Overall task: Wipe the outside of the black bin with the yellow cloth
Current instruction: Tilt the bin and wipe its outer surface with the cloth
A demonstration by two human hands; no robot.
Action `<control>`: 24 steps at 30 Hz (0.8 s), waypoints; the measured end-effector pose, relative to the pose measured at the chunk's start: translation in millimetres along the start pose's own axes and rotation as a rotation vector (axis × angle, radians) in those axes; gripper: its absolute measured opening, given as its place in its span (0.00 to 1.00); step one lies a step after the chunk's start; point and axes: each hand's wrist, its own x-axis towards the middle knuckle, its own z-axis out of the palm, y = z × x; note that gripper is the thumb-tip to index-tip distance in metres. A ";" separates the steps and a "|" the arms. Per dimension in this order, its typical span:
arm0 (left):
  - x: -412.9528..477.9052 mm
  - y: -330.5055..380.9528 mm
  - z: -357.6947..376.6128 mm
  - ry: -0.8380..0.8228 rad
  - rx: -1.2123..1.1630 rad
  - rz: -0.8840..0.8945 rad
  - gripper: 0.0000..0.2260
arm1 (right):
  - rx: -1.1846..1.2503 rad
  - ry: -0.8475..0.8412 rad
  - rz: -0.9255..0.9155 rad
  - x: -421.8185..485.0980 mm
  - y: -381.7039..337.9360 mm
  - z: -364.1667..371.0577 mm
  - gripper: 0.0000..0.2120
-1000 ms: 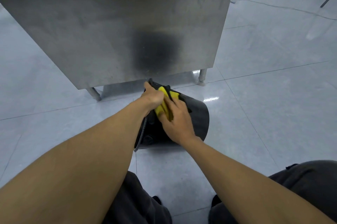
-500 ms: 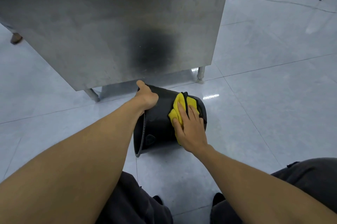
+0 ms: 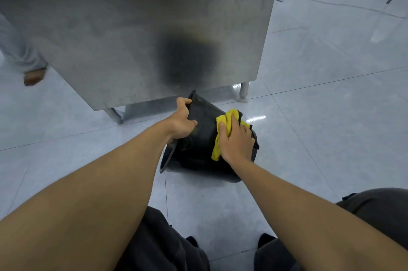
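The black bin [image 3: 202, 138] lies tipped on its side on the pale tiled floor [image 3: 320, 138], its open mouth turned toward the left and its base toward the right; it sits just in front of the near edge of a steel table [image 3: 132, 28], partly beneath the overhang of that top, near one of the table's legs [image 3: 244, 92]. The left hand [image 3: 182, 121] is closed on the bin's rim at the upper side of the mouth, the fingers curled over the edge and the thumb on the outer wall; the hand clamps the rim. The right hand [image 3: 237, 140] lies flat and spread on the bin's outer wall toward the base end, its palm pressing the yellow cloth [image 3: 220, 131] against the black plastic; the fingers are extended rather than closed, so it presses and does not pinch. The cloth is bunched, showing yellow above the fingertips and along the left side of the hand, with a fold hanging down past the heel of the palm. The two hands are apart, with a bare stretch of the bin's wall between them. The table's surface carries a dark blurred reflection [image 3: 187, 61] above the bin. The person's dark-trousered knees [image 3: 379, 211] frame the lower edge; at far left, another person's foot [image 3: 33, 76] stands on the floor beside the table.
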 end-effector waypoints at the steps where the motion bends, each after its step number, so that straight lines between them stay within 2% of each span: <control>1: 0.3 0.2 0.3 0.007 -0.017 -0.017 0.27 | -0.016 0.013 -0.037 -3.1 3.6 -1.0 0.29; 6: 5.7 -1.4 -3.3 0.086 -0.086 -0.158 0.26 | -0.075 0.047 -0.167 -20.3 13.3 2.0 0.29; 9: 11.5 -4.2 -4.9 0.127 -0.115 -0.245 0.35 | -0.073 0.055 -0.167 -27.0 17.1 4.7 0.28; 10: 12.7 -5.0 -4.8 0.148 -0.131 -0.277 0.35 | -0.072 0.058 -0.152 -27.9 18.1 5.5 0.27; 15: 16.2 -9.3 -2.1 0.208 -0.169 -0.302 0.12 | -0.044 0.096 0.174 -22.1 31.9 8.0 0.23; 17: 17.3 -7.7 0.2 0.209 -0.158 -0.289 0.08 | -0.008 0.092 0.330 -20.5 40.1 6.4 0.23; 19: 19.0 -6.1 3.4 0.208 -0.149 -0.283 0.08 | 0.052 0.098 0.427 -20.6 44.1 5.4 0.23; 21: 21.0 -5.6 4.5 0.212 -0.128 -0.288 0.10 | 0.070 0.113 0.380 -23.6 45.0 8.0 0.22; 24: 21.0 -6.0 1.1 0.225 -0.101 -0.276 0.13 | -0.006 0.098 0.104 -34.7 44.1 14.6 0.24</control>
